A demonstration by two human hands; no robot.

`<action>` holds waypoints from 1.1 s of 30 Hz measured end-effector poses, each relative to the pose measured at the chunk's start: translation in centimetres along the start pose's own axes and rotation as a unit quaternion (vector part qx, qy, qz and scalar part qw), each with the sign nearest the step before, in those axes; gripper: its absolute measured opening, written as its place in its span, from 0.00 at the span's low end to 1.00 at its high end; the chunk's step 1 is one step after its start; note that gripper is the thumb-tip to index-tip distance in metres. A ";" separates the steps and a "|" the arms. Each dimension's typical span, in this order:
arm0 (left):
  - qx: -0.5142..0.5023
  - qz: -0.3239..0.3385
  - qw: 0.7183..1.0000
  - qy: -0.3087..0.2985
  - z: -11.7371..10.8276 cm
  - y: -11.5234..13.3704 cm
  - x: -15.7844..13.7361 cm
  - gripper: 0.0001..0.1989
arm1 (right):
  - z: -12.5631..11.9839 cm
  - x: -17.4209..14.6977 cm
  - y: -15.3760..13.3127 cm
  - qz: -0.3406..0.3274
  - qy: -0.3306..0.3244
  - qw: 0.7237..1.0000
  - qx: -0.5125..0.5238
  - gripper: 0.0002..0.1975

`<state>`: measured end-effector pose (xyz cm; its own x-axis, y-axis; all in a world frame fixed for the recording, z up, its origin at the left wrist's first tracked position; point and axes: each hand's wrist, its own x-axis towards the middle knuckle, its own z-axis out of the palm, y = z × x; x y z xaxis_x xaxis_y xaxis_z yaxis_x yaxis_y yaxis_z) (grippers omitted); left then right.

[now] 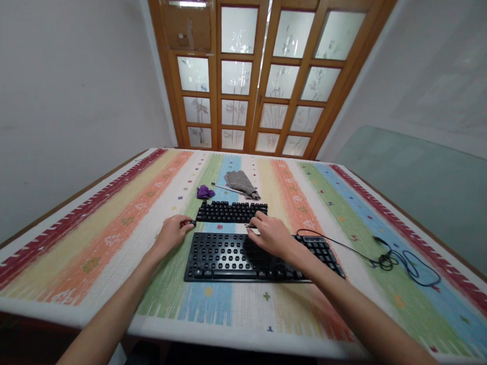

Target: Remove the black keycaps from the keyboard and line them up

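Observation:
A black keyboard (224,259) lies in front of me, most of its left part bare of keycaps, with keys still on the number pad side and along the bottom row. Behind it, loose black keycaps (226,212) are laid out in rows. My left hand (173,234) pinches a small black keycap (193,222) at the left end of these rows. Over the keyboard's top edge, my right hand (270,235) has its fingers closed around a thin dark piece (248,226). The fingers hide most of that piece, so its kind is unclear.
Past the keycaps lie a purple cloth (205,192), a grey cloth (242,183) and a thin white stick (227,188). The keyboard's black cable (385,260) is bundled at the right. A striped tablecloth (115,241) covers the table; wooden glazed doors (257,97) stand beyond.

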<state>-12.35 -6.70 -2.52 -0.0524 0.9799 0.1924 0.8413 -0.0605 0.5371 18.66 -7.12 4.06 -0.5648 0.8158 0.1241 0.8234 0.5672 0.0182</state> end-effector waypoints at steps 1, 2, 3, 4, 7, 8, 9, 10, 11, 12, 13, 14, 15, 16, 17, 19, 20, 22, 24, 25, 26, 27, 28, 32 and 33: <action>-0.001 -0.002 1.000 -0.002 0.1 -0.1 0.1 0.12 | 0.0 0.0 0.6 0.010 -0.010 1.000 0.001 0.14; -0.003 -0.003 1.000 -0.003 0.2 -0.1 0.2 0.12 | 0.0 0.0 1.1 0.021 -0.018 1.000 0.000 0.14; -0.005 -0.003 1.000 -0.003 0.3 -0.2 0.3 0.12 | 0.0 -0.1 1.6 0.029 -0.025 0.999 0.000 0.14; -0.007 -0.002 1.000 -0.003 0.4 -0.2 0.3 0.12 | 0.0 -0.1 2.0 0.037 -0.030 0.999 -0.001 0.14; -0.004 -0.003 1.000 0.000 0.5 -0.2 0.2 0.13 | 0.3 -0.1 3.0 0.055 -0.033 0.998 -0.002 0.14; 0.001 -0.004 1.000 0.000 0.5 -0.2 0.2 0.13 | 0.4 -0.1 3.2 0.058 -0.033 0.998 -0.003 0.14; 0.006 -0.008 1.000 0.000 0.5 -0.1 0.2 0.13 | 0.6 -0.1 3.5 0.061 -0.034 0.998 -0.005 0.14; 0.009 -0.013 1.000 0.001 0.5 -0.1 0.1 0.13 | 0.7 0.0 3.8 0.064 -0.036 0.997 -0.007 0.14; 0.011 -0.018 1.000 0.001 0.5 0.0 0.1 0.13 | 0.9 0.0 4.1 0.068 -0.038 0.997 -0.009 0.14; 0.011 -0.024 1.000 0.002 0.5 0.0 0.0 0.13 | 1.0 0.0 4.4 0.073 -0.040 0.996 -0.013 0.15; 0.010 -0.029 1.000 0.003 0.5 0.1 0.0 0.13 | 1.2 0.1 4.7 0.078 -0.043 0.996 -0.015 0.15; 0.008 -0.035 0.999 0.004 0.5 0.1 0.0 0.13 | 1.3 0.1 5.0 0.081 -0.046 0.995 -0.017 0.15; 0.005 -0.040 0.999 0.005 0.5 0.1 -0.1 0.13 | 1.5 0.2 5.3 0.084 -0.050 0.995 -0.018 0.15; 0.003 -0.043 0.999 0.005 0.5 0.1 -0.1 0.13 | 1.7 0.2 5.6 0.086 -0.055 0.995 -0.017 0.15; 0.000 -0.046 0.999 0.005 0.6 0.1 0.0 0.12 | 1.9 0.3 5.9 0.088 -0.059 0.994 -0.014 0.15; -0.006 -0.047 0.999 0.006 0.6 0.1 0.0 0.12 | 2.2 0.4 6.3 0.093 -0.066 0.993 -0.009 0.14; -0.009 -0.045 0.999 0.007 0.7 0.2 0.0 0.12 | 2.4 0.4 6.5 0.096 -0.068 0.993 -0.007 0.14; -0.012 -0.040 0.999 0.009 0.8 0.2 0.0 0.11 | 2.6 0.5 6.8 0.102 -0.070 0.992 -0.005 0.15; -0.015 -0.036 0.999 0.012 0.9 0.1 0.0 0.11 | 2.8 0.7 7.0 0.104 -0.073 0.992 -0.003 0.14; -0.015 -0.034 0.999 0.014 0.9 0.1 0.0 0.11 | 2.8 0.7 7.2 0.104 -0.074 0.992 0.000 0.14; -0.015 -0.032 0.999 0.016 1.0 0.1 0.0 0.11 | 2.8 0.8 7.3 0.104 -0.076 0.992 0.002 0.14; -0.014 -0.030 0.999 0.018 1.1 0.0 0.0 0.10 | 2.9 0.9 7.4 0.104 -0.078 0.991 0.006 0.14; -0.013 -0.028 0.999 0.019 1.1 -0.1 0.1 0.10 | 2.9 1.0 7.5 0.103 -0.080 0.991 0.009 0.13; -0.014 -0.020 1.000 0.018 1.3 -0.3 0.2 0.11 | 3.1 1.4 7.8 0.101 -0.086 0.991 0.020 0.12; -0.016 -0.020 1.000 0.018 1.3 -0.3 0.2 0.12 | 3.1 1.5 7.9 0.101 -0.087 0.991 0.021 0.12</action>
<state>-11.91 -6.27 -3.68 -0.1050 0.9742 0.1999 0.8209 -0.0285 0.5703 24.14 -1.09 1.29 -0.3930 0.9180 -0.0523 0.9195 0.3918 -0.0320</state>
